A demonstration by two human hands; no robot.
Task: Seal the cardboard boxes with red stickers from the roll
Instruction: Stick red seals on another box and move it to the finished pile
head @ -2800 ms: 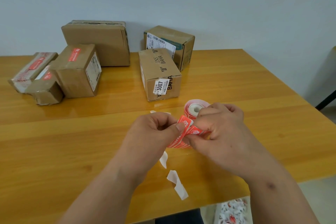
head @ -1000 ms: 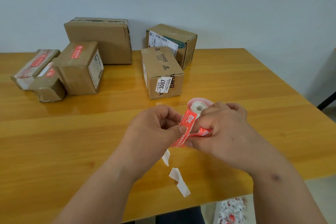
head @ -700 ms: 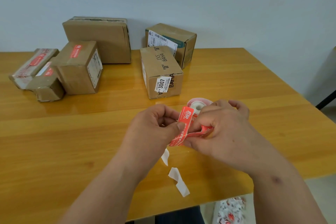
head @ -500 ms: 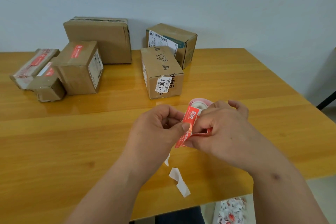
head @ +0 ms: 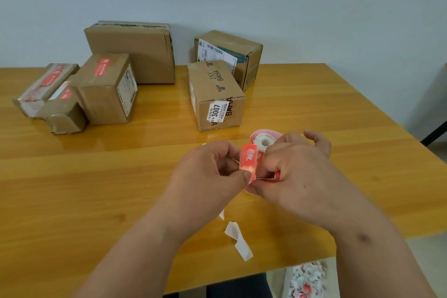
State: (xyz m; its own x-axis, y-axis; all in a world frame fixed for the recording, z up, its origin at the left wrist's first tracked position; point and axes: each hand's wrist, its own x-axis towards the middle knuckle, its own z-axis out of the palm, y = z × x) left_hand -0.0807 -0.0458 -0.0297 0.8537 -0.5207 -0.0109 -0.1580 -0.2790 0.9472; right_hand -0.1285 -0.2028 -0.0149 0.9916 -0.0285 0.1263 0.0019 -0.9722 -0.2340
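Now the left hand [head: 208, 172] pinches a red sticker [head: 248, 161] that stands more upright, peeled further than a moment ago; the right hand [head: 294, 172] grips the backing strip before the sticker roll [head: 264, 139] on the table [head: 96, 189].

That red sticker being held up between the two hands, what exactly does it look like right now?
The red sticker is a small glossy rectangle with white printing too blurred to read. It stands nearly upright, its lower edge pinched by the left hand at the thumb tip. The right hand holds the red strip it is peeling from, just in front of the sticker roll. It is above the table, touching no box.
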